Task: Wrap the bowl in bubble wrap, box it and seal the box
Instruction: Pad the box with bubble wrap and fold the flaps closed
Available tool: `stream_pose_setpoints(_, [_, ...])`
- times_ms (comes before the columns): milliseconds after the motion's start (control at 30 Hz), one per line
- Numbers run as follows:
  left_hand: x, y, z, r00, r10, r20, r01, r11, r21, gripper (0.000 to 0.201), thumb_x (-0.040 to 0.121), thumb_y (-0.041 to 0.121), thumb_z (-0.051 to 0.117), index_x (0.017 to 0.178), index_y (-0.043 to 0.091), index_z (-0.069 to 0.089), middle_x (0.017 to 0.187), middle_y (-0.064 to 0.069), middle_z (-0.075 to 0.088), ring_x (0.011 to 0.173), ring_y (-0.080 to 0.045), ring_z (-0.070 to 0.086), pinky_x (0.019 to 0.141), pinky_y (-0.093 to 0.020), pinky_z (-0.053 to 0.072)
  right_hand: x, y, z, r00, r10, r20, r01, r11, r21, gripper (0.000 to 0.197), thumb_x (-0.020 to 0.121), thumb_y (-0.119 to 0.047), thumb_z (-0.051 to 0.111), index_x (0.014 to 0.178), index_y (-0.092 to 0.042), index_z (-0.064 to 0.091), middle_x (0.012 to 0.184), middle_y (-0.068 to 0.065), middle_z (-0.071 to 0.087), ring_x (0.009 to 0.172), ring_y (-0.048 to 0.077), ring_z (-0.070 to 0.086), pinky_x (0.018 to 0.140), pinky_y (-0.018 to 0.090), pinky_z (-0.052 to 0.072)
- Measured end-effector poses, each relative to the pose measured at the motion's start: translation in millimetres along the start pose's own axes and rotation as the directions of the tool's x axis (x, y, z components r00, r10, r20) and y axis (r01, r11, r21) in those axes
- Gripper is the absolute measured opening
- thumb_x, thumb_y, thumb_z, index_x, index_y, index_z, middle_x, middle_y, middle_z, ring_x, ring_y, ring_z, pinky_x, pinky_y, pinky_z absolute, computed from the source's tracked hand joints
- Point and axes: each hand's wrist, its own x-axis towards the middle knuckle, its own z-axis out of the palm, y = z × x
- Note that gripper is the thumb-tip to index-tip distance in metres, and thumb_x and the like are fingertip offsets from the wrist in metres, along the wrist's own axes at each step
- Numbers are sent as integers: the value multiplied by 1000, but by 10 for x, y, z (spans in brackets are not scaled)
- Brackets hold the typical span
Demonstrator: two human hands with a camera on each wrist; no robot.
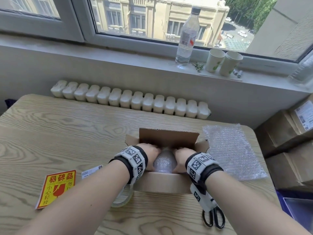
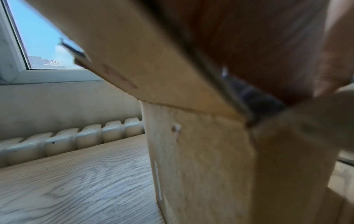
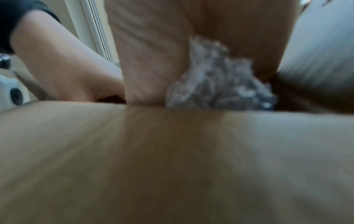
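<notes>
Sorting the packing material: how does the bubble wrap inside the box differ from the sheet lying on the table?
The bubble wrap bundle is rounded and sits in the box, held between both hands; the loose sheet lies flat and untouched on the table, right of the box. Both are clear bubble wrap.

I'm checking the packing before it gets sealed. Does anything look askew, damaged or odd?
Nothing looks damaged. The wrapped bowl sits between the left hand and right hand in the open box. A spare bubble wrap sheet lies beside the box.
</notes>
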Motion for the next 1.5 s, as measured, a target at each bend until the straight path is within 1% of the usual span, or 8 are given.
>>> stream_pose_setpoints(300, [-94,37,-77,999,-1,-34,0,1000,-27,45,74,36,70,113,16,60,110,-4,65,101,-26,62,83,-34,53,-96,-20,32,996,-21,-86,26,998,57,50,85,-32,62,129,-12,51,126,11,58,115,30,58,95,37,49])
stream_pose_setpoints(533, [-366,-204,-416,956,-23,-292,26,1000,7,31,84,26,60,115,22,63,116,1,63,109,-21,55,85,-26,41,-383,131,-302,973,-34,-228,39,999,16,41,73,-39,75,109,-19,68,107,2,67,102,24,62,78,30,51])
stream_pose_setpoints(700, [-490,-126,-409,987,-91,-129,102,991,81,41,76,42,70,110,20,64,109,0,64,103,-21,57,72,-28,40,-568,206,-496,989,-29,-142,19,997,-71,17,65,-18,80,80,-22,71,87,0,69,86,21,64,55,20,44])
stream_pose_setpoints(800, [-528,-58,-283,993,-75,-91,94,970,222,31,79,36,66,102,16,66,106,-3,66,103,-24,59,76,-29,41,-601,173,-358,989,-34,-142,4,978,-207,11,76,-23,69,85,-19,74,92,3,71,89,25,65,75,28,53])
stream_pose_setpoints(1000, [-434,-32,-60,988,-54,-142,104,922,373,21,85,19,55,101,15,68,108,-3,67,107,-22,59,101,-32,31,-600,165,-68,982,-111,-154,23,873,-487,21,84,-16,59,101,-20,69,110,3,67,111,23,54,104,38,25])
stream_pose_setpoints(1133, [-300,-16,-31,988,-114,-105,142,935,325,28,90,5,42,65,17,48,79,4,56,88,-20,50,103,-36,31,-553,168,5,974,-119,-194,11,877,-480,24,88,-10,51,104,-16,67,110,0,66,112,23,51,109,44,19])
stream_pose_setpoints(1267, [-255,-36,24,988,-99,-118,137,921,366,25,87,9,49,102,14,68,103,-1,64,100,-22,57,108,-40,26,-496,135,37,976,-108,-190,2,873,-487,28,90,-10,49,112,-13,66,114,-1,66,117,24,46,110,48,17])
stream_pose_setpoints(1500, [-174,-98,91,981,-94,-168,143,941,306,30,83,8,48,107,14,65,105,-2,64,104,-24,57,106,-36,24,-413,166,75,972,-117,-204,13,893,-450,26,91,-13,51,110,-11,68,114,1,64,122,26,40,110,49,15])
